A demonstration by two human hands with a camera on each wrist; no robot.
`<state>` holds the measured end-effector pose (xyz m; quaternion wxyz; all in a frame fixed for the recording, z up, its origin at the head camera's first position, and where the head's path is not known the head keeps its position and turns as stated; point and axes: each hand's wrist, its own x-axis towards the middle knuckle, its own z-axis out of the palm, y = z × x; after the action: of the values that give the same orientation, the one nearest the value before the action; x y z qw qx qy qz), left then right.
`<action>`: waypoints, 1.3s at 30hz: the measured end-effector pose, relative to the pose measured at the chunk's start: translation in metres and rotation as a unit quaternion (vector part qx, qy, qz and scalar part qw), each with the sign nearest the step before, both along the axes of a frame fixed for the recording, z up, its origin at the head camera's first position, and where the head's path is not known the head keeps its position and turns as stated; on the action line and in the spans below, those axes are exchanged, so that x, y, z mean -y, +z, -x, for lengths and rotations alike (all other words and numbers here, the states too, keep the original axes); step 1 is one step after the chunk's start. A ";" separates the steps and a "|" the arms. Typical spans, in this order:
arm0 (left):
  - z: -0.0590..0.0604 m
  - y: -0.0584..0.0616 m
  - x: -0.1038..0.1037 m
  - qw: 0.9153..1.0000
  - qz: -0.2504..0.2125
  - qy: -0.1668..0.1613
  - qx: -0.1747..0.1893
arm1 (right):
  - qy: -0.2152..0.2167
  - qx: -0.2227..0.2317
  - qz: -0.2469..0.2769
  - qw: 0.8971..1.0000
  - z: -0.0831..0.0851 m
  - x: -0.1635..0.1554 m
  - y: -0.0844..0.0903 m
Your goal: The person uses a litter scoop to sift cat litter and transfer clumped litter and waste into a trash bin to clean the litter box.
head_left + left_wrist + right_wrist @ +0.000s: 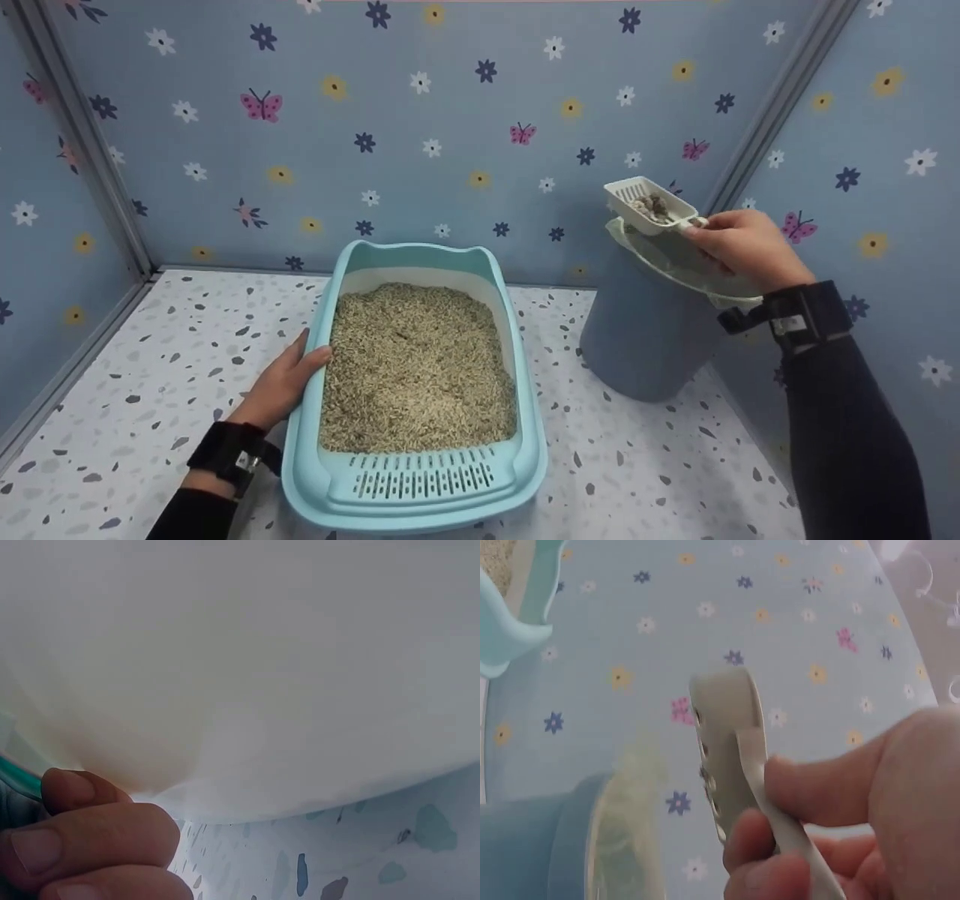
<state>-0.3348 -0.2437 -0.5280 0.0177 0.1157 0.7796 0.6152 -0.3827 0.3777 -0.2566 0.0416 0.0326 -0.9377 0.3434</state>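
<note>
My right hand (746, 244) pinches the handle of the scoop (646, 204), which sits level over the lined mouth of the bin (645, 337) at the far right, a few brown clumps lying in it. My left hand (283, 382) grips the left rim of the tray (420, 480) on the bench (150, 375), thumb over the edge. I judge the clean way is to bring the scoop fully inside the liner (675, 266) before tipping, turn the wrist slowly so nothing bounces over the rim, and hold the tray firmly so the litter (416, 367) stays put.
</note>
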 end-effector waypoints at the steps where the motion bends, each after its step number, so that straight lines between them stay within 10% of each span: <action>1: 0.000 0.000 0.000 1.000 0.001 0.001 -0.001 | -0.010 -0.004 -0.004 1.000 0.001 -0.005 -0.001; 15: 0.002 0.000 -0.002 1.000 -0.002 -0.003 -0.001 | -0.052 -0.009 -0.081 0.995 0.005 -0.026 -0.015; 39: 0.001 -0.002 0.002 1.000 0.005 -0.010 -0.008 | -0.079 -0.157 -0.154 0.972 -0.003 -0.001 -0.042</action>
<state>-0.3355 -0.2460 -0.5304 0.0180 0.1282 0.7818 0.6099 -0.3794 0.3786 -0.2982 0.2096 0.0182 -0.9607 0.1812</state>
